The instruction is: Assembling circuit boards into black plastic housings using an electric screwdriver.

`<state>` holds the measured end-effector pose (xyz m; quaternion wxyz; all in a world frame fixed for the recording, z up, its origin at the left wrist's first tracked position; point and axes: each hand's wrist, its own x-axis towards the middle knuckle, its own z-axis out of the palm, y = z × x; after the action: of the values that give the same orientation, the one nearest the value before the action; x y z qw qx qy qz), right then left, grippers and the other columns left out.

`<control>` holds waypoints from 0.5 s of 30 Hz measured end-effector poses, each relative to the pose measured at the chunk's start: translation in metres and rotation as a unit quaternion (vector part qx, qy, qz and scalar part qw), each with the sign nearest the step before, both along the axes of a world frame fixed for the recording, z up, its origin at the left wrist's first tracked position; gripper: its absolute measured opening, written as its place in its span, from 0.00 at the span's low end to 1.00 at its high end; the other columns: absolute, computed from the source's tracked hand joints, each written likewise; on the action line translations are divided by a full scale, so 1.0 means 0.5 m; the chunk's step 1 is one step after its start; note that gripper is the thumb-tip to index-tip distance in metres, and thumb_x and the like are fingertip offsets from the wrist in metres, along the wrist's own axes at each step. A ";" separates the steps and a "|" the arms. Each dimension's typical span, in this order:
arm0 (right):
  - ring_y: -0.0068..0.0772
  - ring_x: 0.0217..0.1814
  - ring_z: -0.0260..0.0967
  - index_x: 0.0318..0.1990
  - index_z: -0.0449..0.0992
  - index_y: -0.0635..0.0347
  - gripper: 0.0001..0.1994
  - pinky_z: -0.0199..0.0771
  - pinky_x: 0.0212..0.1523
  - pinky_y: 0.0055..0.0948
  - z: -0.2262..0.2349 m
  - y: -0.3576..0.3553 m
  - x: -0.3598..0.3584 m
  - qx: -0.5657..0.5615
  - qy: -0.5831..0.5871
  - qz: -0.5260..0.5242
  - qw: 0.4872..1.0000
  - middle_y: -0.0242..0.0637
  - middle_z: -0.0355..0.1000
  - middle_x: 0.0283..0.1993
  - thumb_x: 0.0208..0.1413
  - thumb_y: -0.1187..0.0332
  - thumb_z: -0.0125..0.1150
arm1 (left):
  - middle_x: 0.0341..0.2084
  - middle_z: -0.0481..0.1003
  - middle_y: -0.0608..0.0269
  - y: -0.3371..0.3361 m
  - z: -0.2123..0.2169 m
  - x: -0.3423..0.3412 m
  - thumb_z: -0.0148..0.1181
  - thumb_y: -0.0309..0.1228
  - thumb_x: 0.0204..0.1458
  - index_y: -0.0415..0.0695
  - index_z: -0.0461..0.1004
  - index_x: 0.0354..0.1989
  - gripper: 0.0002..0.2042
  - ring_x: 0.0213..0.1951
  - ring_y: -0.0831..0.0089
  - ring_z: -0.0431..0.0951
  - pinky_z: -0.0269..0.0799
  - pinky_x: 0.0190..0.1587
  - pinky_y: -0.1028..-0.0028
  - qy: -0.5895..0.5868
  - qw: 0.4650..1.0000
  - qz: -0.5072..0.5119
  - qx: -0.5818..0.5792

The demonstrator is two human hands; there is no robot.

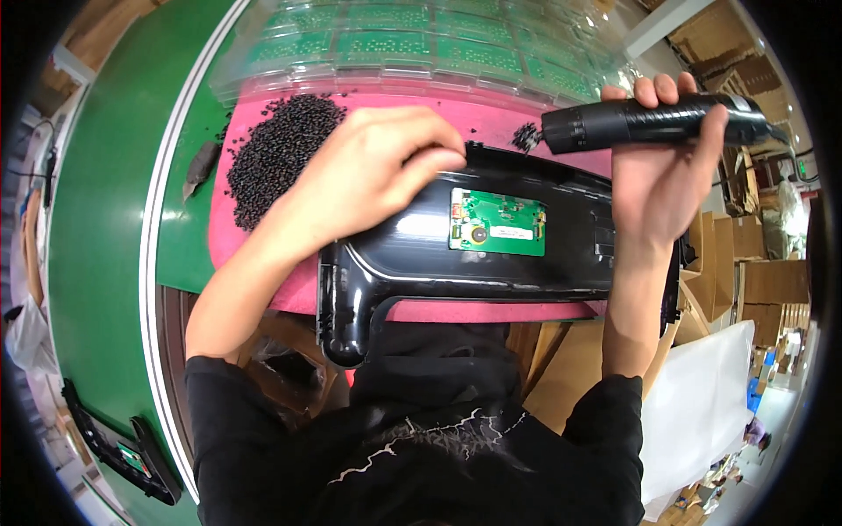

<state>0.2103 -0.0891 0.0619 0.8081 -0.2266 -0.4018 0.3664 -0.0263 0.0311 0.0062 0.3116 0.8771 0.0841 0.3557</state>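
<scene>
My right hand (658,175) is wrapped round a black electric screwdriver (605,125) held level, its tip toward the left. A clump of small black screws (527,138) clings to that tip. Below it lies a glossy black plastic housing (403,245), with a green circuit board (498,223) seated in its middle. My left hand (373,167) is over the housing's upper left end, thumb and fingertips brought together in a pinch. Whatever is between them is too small or hidden to make out. Beside my left wrist spreads a heap of small black screws (281,153).
A pink mat (491,311) lies under the housing. Clear plastic trays of green boards (386,44) stand behind it. A green conveyor (96,237) at the left carries another black housing (123,451). A dark lump (203,168) lies near the mat. Cardboard boxes (724,263) are at the right.
</scene>
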 end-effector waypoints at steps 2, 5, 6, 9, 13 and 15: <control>0.32 0.46 0.61 0.54 0.63 0.60 0.21 0.58 0.59 0.48 0.012 -0.003 -0.059 0.008 0.021 0.039 0.999 0.34 0.62 0.41 0.67 0.51 0.48 | 0.25 0.77 0.59 -0.016 -0.004 -0.001 0.66 0.25 0.50 0.37 0.78 0.32 0.05 0.26 0.69 0.79 0.71 0.28 0.75 0.002 1.000 -0.006 -0.017; 0.30 0.45 0.59 0.55 0.61 0.62 0.23 0.53 0.59 0.47 0.014 -0.007 -0.098 0.020 0.012 0.066 0.998 0.33 0.60 0.41 0.65 0.52 0.51 | 0.26 0.77 0.58 -0.021 -0.006 -0.001 0.65 0.23 0.49 0.36 0.77 0.34 0.06 0.27 0.68 0.78 0.73 0.30 0.73 -0.024 1.000 -0.016 -0.002; 0.30 0.45 0.59 0.56 0.61 0.62 0.23 0.53 0.59 0.47 0.015 -0.008 -0.100 0.023 -0.002 0.057 0.998 0.32 0.60 0.41 0.65 0.51 0.51 | 0.26 0.77 0.58 -0.021 -0.009 0.002 0.65 0.23 0.49 0.36 0.77 0.34 0.06 0.27 0.68 0.78 0.73 0.30 0.73 -0.023 1.000 -0.014 -0.003; 0.29 0.45 0.59 0.57 0.62 0.60 0.25 0.53 0.58 0.47 0.011 -0.007 -0.102 0.036 -0.027 0.058 0.997 0.31 0.61 0.41 0.64 0.49 0.51 | 0.27 0.78 0.56 -0.020 -0.013 0.003 0.64 0.21 0.49 0.35 0.76 0.35 0.06 0.28 0.65 0.79 0.74 0.31 0.71 -0.034 0.999 -0.005 0.029; 0.28 0.45 0.59 0.59 0.62 0.57 0.27 0.54 0.57 0.46 -0.003 -0.009 -0.108 0.051 -0.032 0.065 0.996 0.29 0.61 0.41 0.63 0.46 0.53 | 0.27 0.77 0.54 -0.022 -0.011 -0.002 0.64 0.19 0.47 0.34 0.75 0.35 0.08 0.29 0.59 0.80 0.74 0.32 0.69 -0.002 1.000 -0.010 -0.019; 0.28 0.45 0.59 0.59 0.62 0.56 0.28 0.54 0.56 0.46 -0.011 -0.010 -0.106 0.054 -0.038 0.073 0.995 0.29 0.61 0.41 0.62 0.45 0.53 | 0.27 0.77 0.54 -0.023 -0.013 0.000 0.65 0.19 0.46 0.34 0.75 0.35 0.08 0.30 0.58 0.80 0.74 0.32 0.69 0.003 1.000 -0.007 -0.023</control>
<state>0.1575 -0.0943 0.0566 0.7745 -0.1664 -0.4665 0.3935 -0.0264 0.0197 -0.0001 0.3336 0.8714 0.0866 0.3490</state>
